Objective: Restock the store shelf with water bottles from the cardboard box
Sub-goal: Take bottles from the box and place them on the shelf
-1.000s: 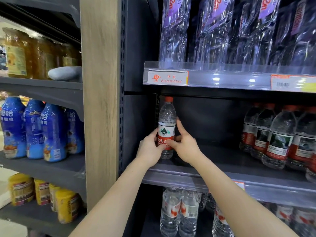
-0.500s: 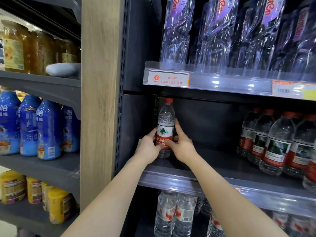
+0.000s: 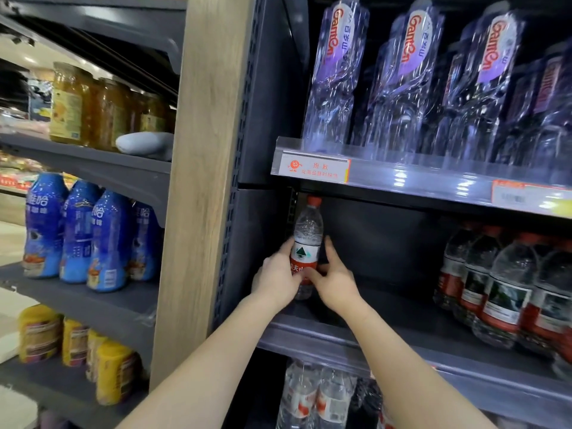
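A clear water bottle [image 3: 306, 233] with a red cap and a red-and-white label stands upright at the far left of the dark middle shelf [image 3: 387, 308]. My left hand [image 3: 274, 278] wraps its left side and my right hand [image 3: 335, 281] its right side, both around the label. Several larger red-labelled water bottles [image 3: 507, 289] stand at the right end of the same shelf. The cardboard box is out of view.
Tall clear bottles [image 3: 411, 75] fill the shelf above, behind a plastic price rail [image 3: 402, 178]. More water bottles [image 3: 312, 397] stand on the shelf below. A wooden post [image 3: 204, 181] separates a left bay holding blue bottles [image 3: 77, 233], jars [image 3: 89, 106] and yellow tubs [image 3: 74, 345].
Both hands have pushed the bottle a little deeper and lower onto the shelf's left end. The camera view has shifted slightly closer and to the right.
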Action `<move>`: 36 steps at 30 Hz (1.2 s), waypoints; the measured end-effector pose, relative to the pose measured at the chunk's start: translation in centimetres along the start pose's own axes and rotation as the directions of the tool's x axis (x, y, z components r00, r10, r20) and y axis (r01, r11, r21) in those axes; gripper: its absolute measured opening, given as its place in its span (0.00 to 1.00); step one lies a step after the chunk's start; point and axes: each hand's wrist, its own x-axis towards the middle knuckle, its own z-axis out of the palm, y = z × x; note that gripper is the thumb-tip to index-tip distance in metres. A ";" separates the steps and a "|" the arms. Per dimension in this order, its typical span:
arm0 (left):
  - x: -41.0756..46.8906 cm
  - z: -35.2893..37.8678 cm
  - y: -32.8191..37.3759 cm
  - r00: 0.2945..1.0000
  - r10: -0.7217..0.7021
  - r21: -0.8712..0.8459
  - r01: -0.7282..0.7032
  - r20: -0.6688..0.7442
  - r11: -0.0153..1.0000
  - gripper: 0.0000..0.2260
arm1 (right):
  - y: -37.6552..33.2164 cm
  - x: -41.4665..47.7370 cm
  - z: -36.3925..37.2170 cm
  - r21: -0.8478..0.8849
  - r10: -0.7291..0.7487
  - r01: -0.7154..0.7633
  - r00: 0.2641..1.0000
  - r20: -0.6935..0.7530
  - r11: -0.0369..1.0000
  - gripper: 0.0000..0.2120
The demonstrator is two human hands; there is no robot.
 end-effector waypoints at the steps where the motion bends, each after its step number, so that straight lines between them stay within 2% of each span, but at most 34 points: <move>1: -0.5 -0.1 0.8 0.999 0.018 0.074 -0.015 -0.035 0.997 0.35 | -0.1 -0.2 -0.5 -0.035 0.021 -0.021 1.000 0.003 0.999 0.40; 4: -2.4 -0.2 3.0 0.989 0.127 0.269 -0.103 -0.075 0.958 0.30 | 0.2 -1.1 -2.7 -0.278 0.031 -0.029 1.000 0.002 0.960 0.33; 7: -4.7 -0.3 4.4 0.979 0.203 0.332 -0.201 0.031 0.921 0.24 | 0.5 -2.6 -5.2 -0.458 0.033 -0.028 0.999 0.004 0.888 0.29; 9: -6.0 -0.2 4.8 0.970 0.226 0.383 -0.241 0.085 0.892 0.25 | 0.5 -3.6 -6.7 -0.524 0.029 -0.018 0.999 0.013 0.852 0.28; 13: -6.4 0.7 4.8 0.958 0.258 0.399 -0.285 0.122 0.872 0.25 | 0.6 -3.1 -9.7 -0.637 0.007 0.017 0.999 0.035 0.771 0.27; 17: -6.2 1.0 6.0 0.961 0.171 0.429 -0.251 0.217 0.868 0.26 | 0.2 -4.0 -12.2 -0.655 0.007 0.034 0.998 0.060 0.755 0.28; 20: -6.8 -0.4 9.2 0.958 0.116 0.443 -0.227 0.262 0.868 0.27 | -1.8 -6.7 -13.9 -0.657 0.066 0.016 0.993 0.101 0.753 0.28; 22: -7.8 -1.4 12.3 0.945 0.075 0.463 -0.224 0.318 0.858 0.28 | -3.7 -9.0 -15.6 -0.649 0.149 -0.023 0.979 0.139 0.760 0.29; 25: -9.4 -3.7 18.5 0.878 -0.017 0.484 -0.247 0.478 0.840 0.29 | -7.3 -12.7 -19.6 -0.607 0.287 -0.118 0.939 0.189 0.786 0.30; 27: -11.0 -4.4 21.5 0.867 -0.044 0.494 -0.240 0.497 0.836 0.29 | -8.7 -15.4 -21.6 -0.585 0.353 -0.166 0.909 0.220 0.794 0.30; 31: -14.9 -6.8 33.9 0.776 -0.046 0.454 -0.319 0.629 0.832 0.29 | -13.3 -21.9 -32.4 -0.590 0.495 -0.290 0.840 0.220 0.753 0.30; 36: -18.5 -5.1 47.4 0.730 -0.006 0.369 -0.339 0.684 0.865 0.29 | -14.8 -27.9 -47.2 -0.624 0.526 -0.331 0.837 0.152 0.708 0.27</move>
